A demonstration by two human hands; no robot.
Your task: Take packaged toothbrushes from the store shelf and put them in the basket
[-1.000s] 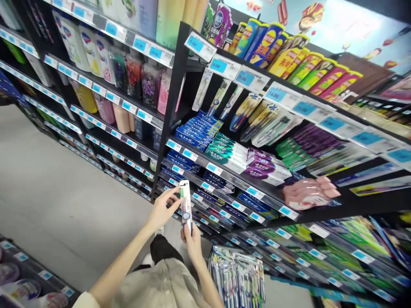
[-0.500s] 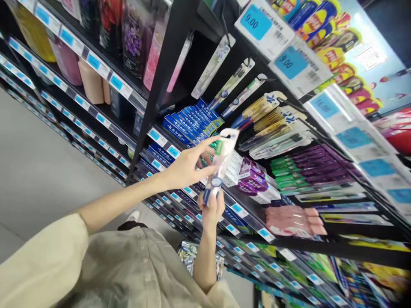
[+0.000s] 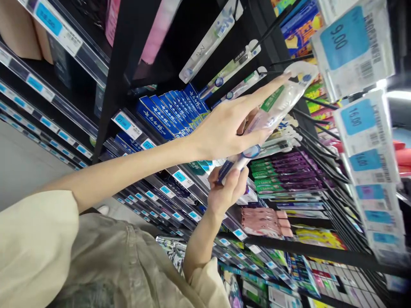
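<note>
Toothbrush packs (image 3: 278,102), clear with a green label and a blue oval near the lower end, are held tilted up to the right in front of the shelf. My left hand (image 3: 221,124) grips their upper part, index finger stretched along the top and thumb across the front. Around the lower end, my right hand (image 3: 227,188) is closed. The packs' top end with its hang hole lies close to the metal hooks (image 3: 316,117). How many packs are stacked together I cannot tell.
Single toothbrushes (image 3: 210,40) hang behind and to the left. Blue toothpaste boxes (image 3: 163,113) stand on the shelf below. Purple and green packs (image 3: 289,171) hang at the right, above pink packs (image 3: 263,220). Price tags (image 3: 353,47) stick out at upper right.
Both hands have raised the toothbrush packs up and to the right, closer to the hooks. The view has come nearer to the shelf.
</note>
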